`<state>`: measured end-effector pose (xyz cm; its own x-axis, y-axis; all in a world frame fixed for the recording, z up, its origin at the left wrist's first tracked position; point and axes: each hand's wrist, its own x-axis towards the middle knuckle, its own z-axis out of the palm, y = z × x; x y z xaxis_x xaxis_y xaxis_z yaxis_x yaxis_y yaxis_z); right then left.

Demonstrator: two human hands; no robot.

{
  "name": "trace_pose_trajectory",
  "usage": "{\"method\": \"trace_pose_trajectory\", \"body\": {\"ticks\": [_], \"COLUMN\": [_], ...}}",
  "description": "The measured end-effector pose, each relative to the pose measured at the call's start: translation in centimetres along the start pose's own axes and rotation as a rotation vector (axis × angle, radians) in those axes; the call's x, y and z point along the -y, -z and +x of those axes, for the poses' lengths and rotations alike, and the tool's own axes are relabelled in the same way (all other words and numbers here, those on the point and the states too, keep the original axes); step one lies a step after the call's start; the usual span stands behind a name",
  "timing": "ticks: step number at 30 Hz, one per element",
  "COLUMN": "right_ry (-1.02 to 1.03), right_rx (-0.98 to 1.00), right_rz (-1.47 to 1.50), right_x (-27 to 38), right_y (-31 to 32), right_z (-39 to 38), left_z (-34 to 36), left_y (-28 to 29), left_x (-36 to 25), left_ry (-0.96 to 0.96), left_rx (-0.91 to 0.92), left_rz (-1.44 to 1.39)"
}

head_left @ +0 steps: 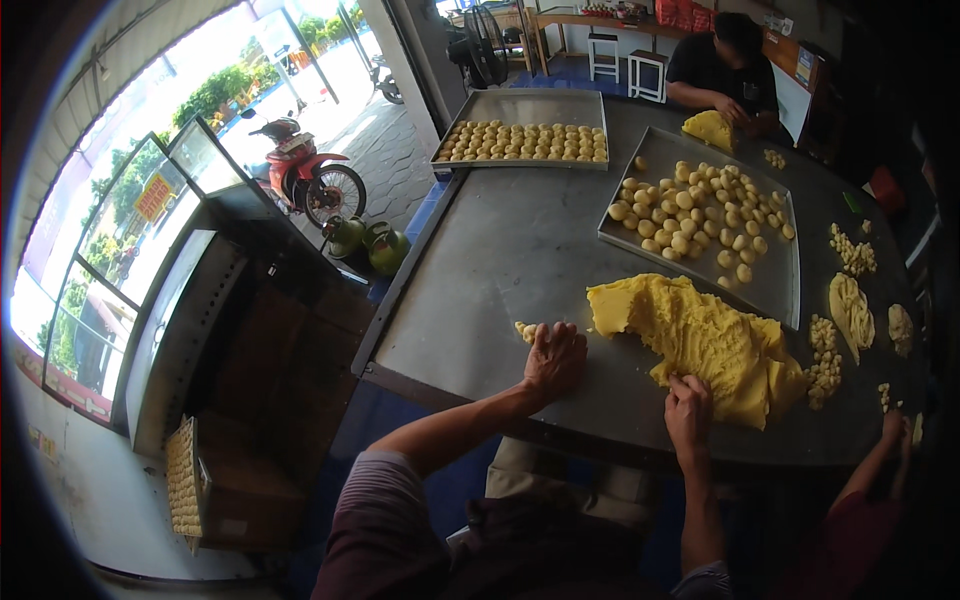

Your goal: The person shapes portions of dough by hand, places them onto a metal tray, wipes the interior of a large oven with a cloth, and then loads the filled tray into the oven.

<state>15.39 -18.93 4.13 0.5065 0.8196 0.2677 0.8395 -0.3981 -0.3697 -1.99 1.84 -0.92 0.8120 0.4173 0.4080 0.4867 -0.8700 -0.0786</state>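
Observation:
A large rough mass of yellow dough [700,335] lies on the metal table [480,260] in front of me. My right hand [688,405] is at its near edge, fingers curled in and pressed against the dough. Left of the mass, my left hand [556,362] rests low over the tabletop with its fingers bent closed. Small pale dough pieces [525,331] lie right beside its thumb side; whatever is under the fingers is hidden. Beyond the yellow mass, a shallow metal tray [620,238] holds many loose round dough balls [690,215].
A second tray [520,163] with rows of balls stands at the far left corner. A co-worker [725,75] works by a yellow lump [710,128] across the table. Another person's hands [893,430] are at the right, near small dough pieces [824,365] and pale dough strips [851,312].

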Motion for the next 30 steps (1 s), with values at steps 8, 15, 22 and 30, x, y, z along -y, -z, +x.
{"method": "trace_pose_trajectory", "body": {"ticks": [8,15,22,30], "right_ry": [-0.151,0.075,-0.039,-0.049], "right_rx": [0.201,0.186,-0.005,-0.022], "right_rz": [0.081,0.126,0.409,0.660], "right_x": [-1.6,-0.5,2.9,4.7], "right_y": [2.1,2.6,2.1,-0.4], "right_z": [-1.8,-5.7,-3.9,-1.9], "left_z": [-4.8,-5.5,-2.2,0.2], "left_y": [3.9,3.3,5.6,9.8], "left_x": [-1.4,-0.2,-5.6,-7.9], "left_ry": [0.144,0.292,0.699,0.679], "left_rx": [0.014,-0.067,0.057,0.268], "left_rz": [-0.122,-0.621,-1.225,-1.541]}}
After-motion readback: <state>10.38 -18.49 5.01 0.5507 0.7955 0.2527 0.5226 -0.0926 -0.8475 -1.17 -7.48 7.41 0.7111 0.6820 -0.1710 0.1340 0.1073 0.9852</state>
